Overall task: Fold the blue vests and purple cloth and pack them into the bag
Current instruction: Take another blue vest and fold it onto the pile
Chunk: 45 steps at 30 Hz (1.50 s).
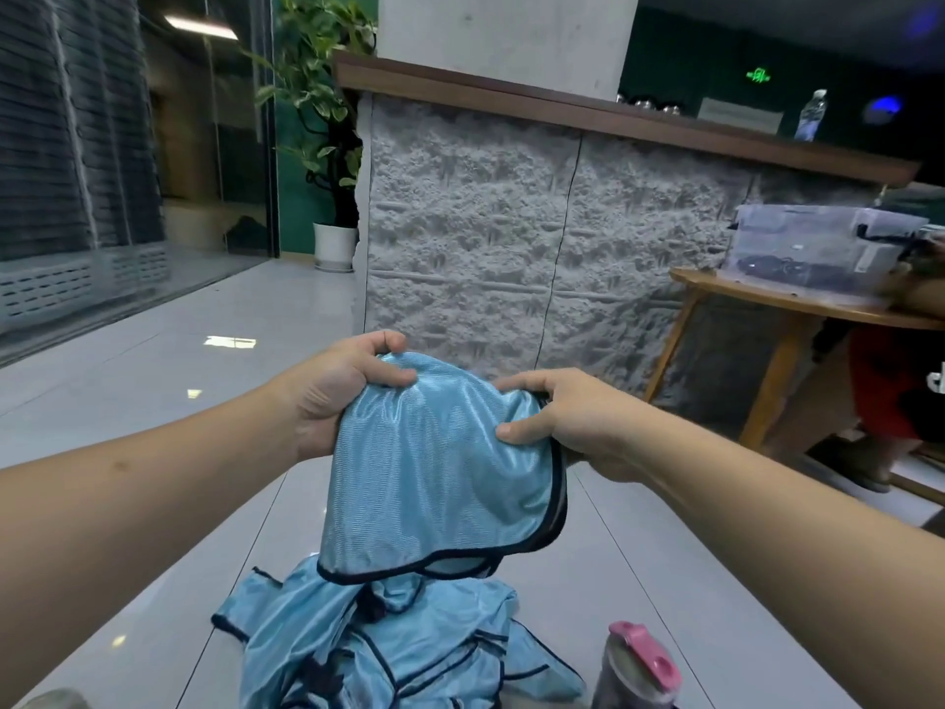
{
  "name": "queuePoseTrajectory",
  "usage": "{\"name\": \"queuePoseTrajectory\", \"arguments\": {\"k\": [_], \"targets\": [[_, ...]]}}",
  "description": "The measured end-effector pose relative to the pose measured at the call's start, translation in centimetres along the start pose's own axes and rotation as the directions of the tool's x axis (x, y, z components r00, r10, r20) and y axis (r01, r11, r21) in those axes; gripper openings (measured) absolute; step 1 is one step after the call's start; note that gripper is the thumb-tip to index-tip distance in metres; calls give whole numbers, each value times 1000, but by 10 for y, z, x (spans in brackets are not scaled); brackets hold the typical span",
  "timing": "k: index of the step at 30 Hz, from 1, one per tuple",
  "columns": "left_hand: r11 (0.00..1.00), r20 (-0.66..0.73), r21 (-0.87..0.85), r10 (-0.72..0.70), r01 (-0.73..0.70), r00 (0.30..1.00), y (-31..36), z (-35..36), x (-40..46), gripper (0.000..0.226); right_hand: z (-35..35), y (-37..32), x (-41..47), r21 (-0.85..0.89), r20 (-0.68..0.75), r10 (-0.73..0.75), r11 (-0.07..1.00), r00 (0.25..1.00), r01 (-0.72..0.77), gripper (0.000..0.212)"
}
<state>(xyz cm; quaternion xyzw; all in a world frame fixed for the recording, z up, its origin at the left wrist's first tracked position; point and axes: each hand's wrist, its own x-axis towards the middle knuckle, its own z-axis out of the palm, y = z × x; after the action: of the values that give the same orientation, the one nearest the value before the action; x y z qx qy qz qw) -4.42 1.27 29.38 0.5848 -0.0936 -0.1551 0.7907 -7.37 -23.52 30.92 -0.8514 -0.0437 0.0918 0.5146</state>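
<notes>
I hold up a light blue mesh vest (434,478) with dark trim, doubled over and hanging in front of me. My left hand (337,396) grips its upper left edge, thumb on the front of the cloth. My right hand (567,422) pinches its upper right edge, thumb on the front and fingers behind. Below it, a heap of more blue vests (388,652) lies crumpled on the tiled floor. No purple cloth or bag is in view.
A dark bottle with a pink lid (639,667) stands on the floor right of the heap. A rough stone counter (511,237) rises ahead. To the right is a wooden table (767,304) with a clear plastic box (818,248). A potted plant (332,145) stands far left.
</notes>
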Motion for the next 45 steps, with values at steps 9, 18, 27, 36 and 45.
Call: {"name": "queuePoseTrajectory", "arguments": {"k": [9,18,27,36,45], "targets": [[999,154,39,-38,32,987,-9,7,1,30,13,-21,-1,-307,163,-253,906,954,292,92],[982,205,142,-152,125,967,-8,1,-4,61,40,12,6,76,533,-86,996,842,53,60],[871,124,476,-203,121,971,-13,-2,-4,66,53,43,7,112,589,79,978,804,-178,52],[877,201,331,-425,348,883,-58,-29,-10,79,47,35,15,120,554,91,975,828,-187,54],[928,-60,204,-308,313,950,-78,-33,-17,39,37,67,27,61,425,211,964,880,-260,57]]}}
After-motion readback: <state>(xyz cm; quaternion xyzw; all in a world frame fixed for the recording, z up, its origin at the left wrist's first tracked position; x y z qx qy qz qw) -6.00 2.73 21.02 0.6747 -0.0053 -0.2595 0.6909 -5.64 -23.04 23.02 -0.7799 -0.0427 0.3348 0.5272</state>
